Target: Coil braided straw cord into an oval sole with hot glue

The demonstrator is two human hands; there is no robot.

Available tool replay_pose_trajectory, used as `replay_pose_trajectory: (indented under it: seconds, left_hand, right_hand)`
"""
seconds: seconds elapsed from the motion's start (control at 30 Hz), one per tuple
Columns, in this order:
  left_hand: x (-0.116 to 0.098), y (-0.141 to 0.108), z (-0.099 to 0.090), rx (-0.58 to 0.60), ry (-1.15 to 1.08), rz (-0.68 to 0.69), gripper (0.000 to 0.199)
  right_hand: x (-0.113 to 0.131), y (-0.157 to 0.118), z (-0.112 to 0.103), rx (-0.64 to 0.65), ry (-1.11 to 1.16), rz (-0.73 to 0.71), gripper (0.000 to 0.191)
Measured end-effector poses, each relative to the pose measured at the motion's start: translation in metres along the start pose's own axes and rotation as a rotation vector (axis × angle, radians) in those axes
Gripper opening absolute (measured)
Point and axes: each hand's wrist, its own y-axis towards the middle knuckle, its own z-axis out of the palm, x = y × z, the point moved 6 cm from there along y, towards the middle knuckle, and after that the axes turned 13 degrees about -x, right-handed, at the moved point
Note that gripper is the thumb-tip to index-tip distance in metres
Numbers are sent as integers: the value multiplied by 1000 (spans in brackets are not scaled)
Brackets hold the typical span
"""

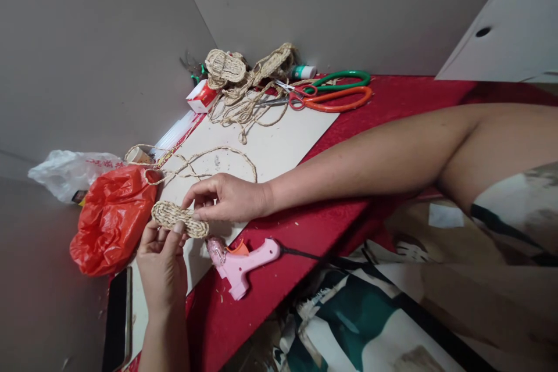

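Note:
A small oval piece of coiled, braided straw cord (180,219) is held above the white board (279,148). My left hand (163,244) grips it from below, thumb on top and fingers curled underneath. At the piece's right end, my right hand (218,200) has its thumb and fingers closed on the edge of the same piece. A loose length of straw cord (226,149) loops over the board behind my hands. Just right of the piece lies a pink glue gun (250,264) with an orange trigger, its nozzle end near the straw.
Red plastic bag (114,218), clear bag (72,171) and phone (118,319) lie left. At the back are straw pieces (225,67), a red and white box (201,97), orange-handled scissors (340,100) and green-handled ones (346,75). Grey walls border the red table (392,96).

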Motion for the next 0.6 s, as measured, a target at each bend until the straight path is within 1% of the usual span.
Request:
replay_pose_trajectory:
  seconds: [0.17, 0.27, 0.37, 0.47, 0.6]
  left_hand:
    - [4, 4, -3, -14, -1, -25, 32]
    - [2, 4, -4, -51, -12, -21, 38]
    - [-3, 1, -4, -92, -29, 12, 40]
    - [-5, -1, -3, -96, -29, 35, 41]
    - [-1, -1, -3, -92, -16, 60, 41]
  right_hand:
    - [-8, 2, 2, 42, 3, 66, 27]
    - [-10, 2, 1, 25, 16, 103, 29]
    - [-8, 3, 0, 8, 7, 94, 24]
    - [-7, 1, 2, 23, -9, 83, 20]
    - [-9, -6, 6, 17, -58, 86, 27]
